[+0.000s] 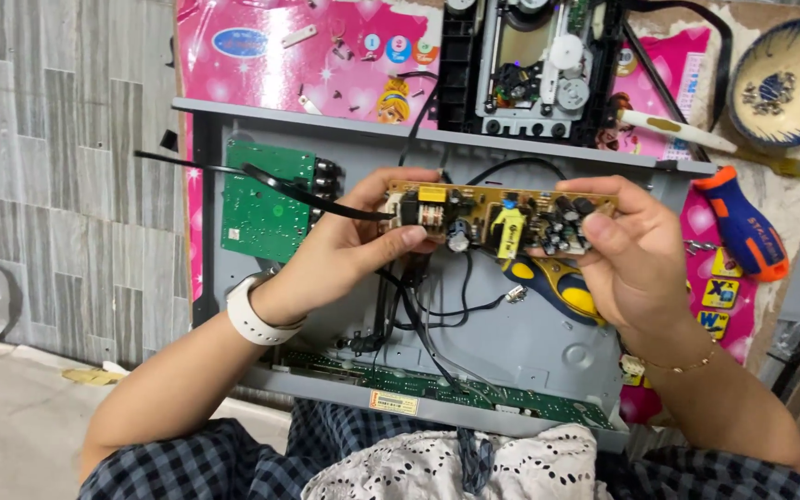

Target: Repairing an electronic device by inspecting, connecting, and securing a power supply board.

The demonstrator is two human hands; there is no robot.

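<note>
Your left hand (354, 245) and right hand (627, 250) each pinch one end of the power-supply board (497, 218), holding it level above the open grey chassis (530, 347), components facing you, its wires trailing down inside.

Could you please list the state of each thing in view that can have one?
Power board: lifted, held at both ends by left hand and right hand.
Grey chassis: opened, lid off.
Green board: seated in chassis.
Disc drive: removed, lying behind chassis.
Orange-blue screwdriver: lying unused.
</note>
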